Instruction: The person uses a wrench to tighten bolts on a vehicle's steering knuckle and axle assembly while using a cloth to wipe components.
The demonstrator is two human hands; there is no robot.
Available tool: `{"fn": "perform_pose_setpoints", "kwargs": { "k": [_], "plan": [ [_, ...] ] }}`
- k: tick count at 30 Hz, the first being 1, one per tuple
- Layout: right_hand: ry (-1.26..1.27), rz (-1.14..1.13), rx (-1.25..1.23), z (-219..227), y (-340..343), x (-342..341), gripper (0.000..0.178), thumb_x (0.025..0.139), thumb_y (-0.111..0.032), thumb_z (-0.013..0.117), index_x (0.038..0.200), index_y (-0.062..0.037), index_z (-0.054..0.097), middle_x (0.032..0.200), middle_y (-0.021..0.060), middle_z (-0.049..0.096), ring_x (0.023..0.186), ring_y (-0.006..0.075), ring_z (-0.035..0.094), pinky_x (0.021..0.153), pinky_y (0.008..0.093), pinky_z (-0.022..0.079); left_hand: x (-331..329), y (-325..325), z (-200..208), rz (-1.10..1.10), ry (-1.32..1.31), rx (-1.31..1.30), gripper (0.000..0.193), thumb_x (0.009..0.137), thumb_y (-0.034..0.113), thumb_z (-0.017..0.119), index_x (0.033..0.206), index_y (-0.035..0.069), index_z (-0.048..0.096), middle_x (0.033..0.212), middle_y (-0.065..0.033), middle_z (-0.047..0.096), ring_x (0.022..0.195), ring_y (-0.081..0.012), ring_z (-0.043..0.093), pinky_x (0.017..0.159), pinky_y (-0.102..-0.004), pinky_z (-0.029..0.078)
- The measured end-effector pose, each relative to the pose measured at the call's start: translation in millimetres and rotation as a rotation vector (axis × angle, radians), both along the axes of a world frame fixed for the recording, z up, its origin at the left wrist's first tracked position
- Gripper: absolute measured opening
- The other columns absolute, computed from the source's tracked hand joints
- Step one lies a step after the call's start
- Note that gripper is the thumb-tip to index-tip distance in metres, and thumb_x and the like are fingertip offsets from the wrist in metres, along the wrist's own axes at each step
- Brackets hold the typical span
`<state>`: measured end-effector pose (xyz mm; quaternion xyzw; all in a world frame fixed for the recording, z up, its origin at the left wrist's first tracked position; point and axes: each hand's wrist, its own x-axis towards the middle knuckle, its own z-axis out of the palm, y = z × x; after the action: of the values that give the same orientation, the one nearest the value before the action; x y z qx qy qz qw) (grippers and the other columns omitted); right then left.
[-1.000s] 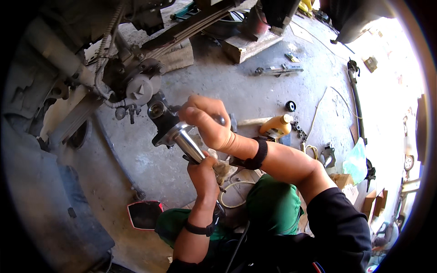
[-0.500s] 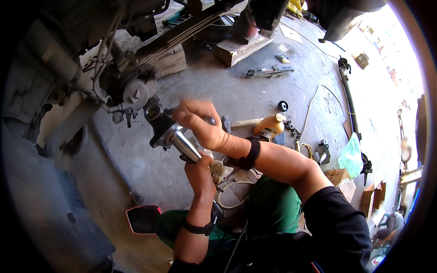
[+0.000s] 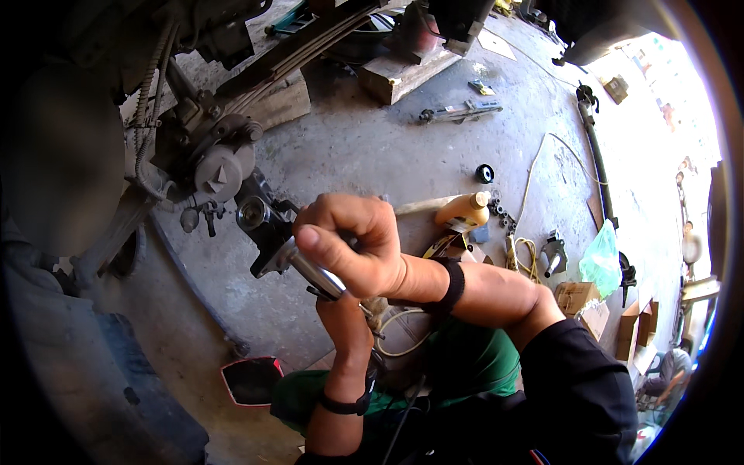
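A dark steering knuckle point(image 3: 263, 232) with a shiny spindle point(image 3: 314, 269) lies aslant in front of me, its round bore facing up. My left hand point(image 3: 345, 329) is closed round the spindle's near end. Above the spindle my right hand point(image 3: 353, 240) is curled tight, thumb towards the knuckle. A dark bit shows by its fingers, but the palm is hidden and I cannot make out what it grips. Just beyond the knuckle sits a dusty hub-like axle part point(image 3: 221, 174) with a hose and fittings.
Vehicle underbody parts point(image 3: 62, 147) fill the left side. A yellow-orange bottle point(image 3: 463, 211), a black ring point(image 3: 484, 173) and a green plastic bag point(image 3: 601, 260) lie to the right. Farther off are a wooden block point(image 3: 407, 77) and a long dark bar point(image 3: 595, 147). A red-edged black tray point(image 3: 252, 381) rests near my left knee.
My right hand has come nearer to me along the spindle and turned, so its thumb shows more. My left hand keeps its grip. The whole view has shifted slightly.
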<state>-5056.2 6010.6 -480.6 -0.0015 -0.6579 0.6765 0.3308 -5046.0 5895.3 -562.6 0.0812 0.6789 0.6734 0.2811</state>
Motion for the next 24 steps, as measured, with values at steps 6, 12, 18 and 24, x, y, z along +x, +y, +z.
{"fn": "perform_pose_setpoints", "kwargs": {
  "k": [6,12,18,24],
  "plan": [
    [0.005,-0.120,-0.151,3,-12,-15,0.042,0.103,-0.022,0.046,0.066,-0.0020,0.049,0.062,0.0026,0.051,0.057,0.0103,0.045,0.055,0.0263,0.040,3,1,-1,0.041,-0.071,0.087,0.024,0.095,0.013,0.062,0.115,0.000,0.061,0.111,-0.0046,0.065,0.101,-0.0140,0.060,0.086,-0.0295,0.048],
    [-0.087,-0.140,-0.069,15,-17,-18,0.041,0.104,-0.021,0.042,0.070,0.0002,0.048,0.062,0.0042,0.050,0.056,0.0117,0.042,0.055,0.0265,0.037,6,9,2,0.089,-0.060,-0.060,0.024,0.104,0.008,0.040,0.122,0.002,0.056,0.099,0.0010,0.057,0.088,-0.0061,0.048,0.075,-0.0184,0.040],
    [-0.177,-0.116,-0.125,23,-24,-18,0.047,0.103,-0.030,0.042,0.064,-0.0043,0.038,0.056,0.0032,0.040,0.049,0.0119,0.031,0.048,0.0303,0.025,10,-4,-32,0.147,-0.100,-0.010,0.012,0.090,0.011,0.061,0.088,-0.001,0.060,0.080,-0.0070,0.065,0.075,-0.0123,0.060,0.065,-0.0306,0.045],
    [-0.136,-0.077,-0.073,33,-12,-32,0.040,0.101,-0.021,0.044,0.066,-0.0032,0.041,0.055,0.0026,0.039,0.046,0.0111,0.031,0.047,0.0296,0.027,4,-3,6,0.127,-0.167,0.025,0.009,0.081,0.006,0.059,0.083,-0.004,0.061,0.074,-0.0077,0.061,0.068,-0.0147,0.058,0.063,-0.0342,0.047]
  ]
}}
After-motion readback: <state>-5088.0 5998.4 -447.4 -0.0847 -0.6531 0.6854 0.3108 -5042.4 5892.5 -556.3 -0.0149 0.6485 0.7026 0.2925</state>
